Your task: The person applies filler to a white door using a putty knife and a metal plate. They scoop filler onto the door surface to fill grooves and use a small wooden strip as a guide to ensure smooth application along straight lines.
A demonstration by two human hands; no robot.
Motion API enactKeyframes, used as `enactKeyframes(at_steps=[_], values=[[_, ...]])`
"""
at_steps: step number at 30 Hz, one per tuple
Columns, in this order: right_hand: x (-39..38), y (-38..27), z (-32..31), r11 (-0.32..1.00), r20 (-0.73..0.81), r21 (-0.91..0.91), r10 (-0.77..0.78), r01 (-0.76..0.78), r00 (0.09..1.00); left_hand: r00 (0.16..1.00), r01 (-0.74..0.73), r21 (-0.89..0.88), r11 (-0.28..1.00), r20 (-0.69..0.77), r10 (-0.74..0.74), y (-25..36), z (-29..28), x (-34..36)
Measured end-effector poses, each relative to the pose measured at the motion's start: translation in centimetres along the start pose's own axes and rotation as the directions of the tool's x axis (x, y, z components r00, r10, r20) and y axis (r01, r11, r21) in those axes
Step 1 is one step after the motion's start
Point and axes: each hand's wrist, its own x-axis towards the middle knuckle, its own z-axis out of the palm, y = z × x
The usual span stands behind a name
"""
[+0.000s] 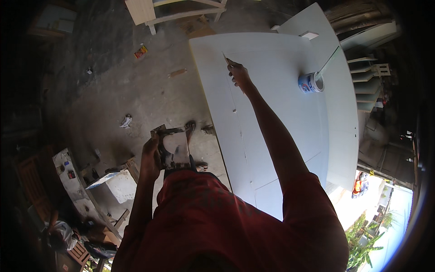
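A large white panel point(281, 127) lies flat in front of me and to the right. My right hand point(239, 76) reaches over its far left part, closed around a slim tool point(225, 57) whose tip meets the surface; its exact kind is too small to tell. A faint line with several small pale dabs point(241, 134) runs along the panel from there toward me. Close to my body, my left hand point(153, 152) grips the edge of a flat, smeared board point(175, 147) with dark edges. On the panel's right side stands a bucket point(308, 83) with a long stick point(328, 62) leaning out of it.
Another white panel point(342, 149) extends along the right. Boards are stacked on a rack point(367, 86) beyond it. A wooden bench point(186, 17) stands at the far side. Left of the panel, the concrete floor point(113, 90) carries scraps and a small bright packet point(141, 51).
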Motion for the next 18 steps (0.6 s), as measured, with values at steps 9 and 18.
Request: enactKeyframes(at_steps=[9, 18], values=[[5.5, 3.6, -0.2, 0.934, 0.045, -0.246, -0.257, 0.26, 0.965, 1.0, -0.016, -0.036, 0.999, -0.021, 0.015, 1.8, 0.9, 5.0], [6.7, 5.4, -0.6, 0.496, 0.139, -0.529, -0.75, 0.688, 0.647, 0.999, 0.031, -0.103, 0.994, 0.017, -0.029, 2.3, 2.2, 7.1]])
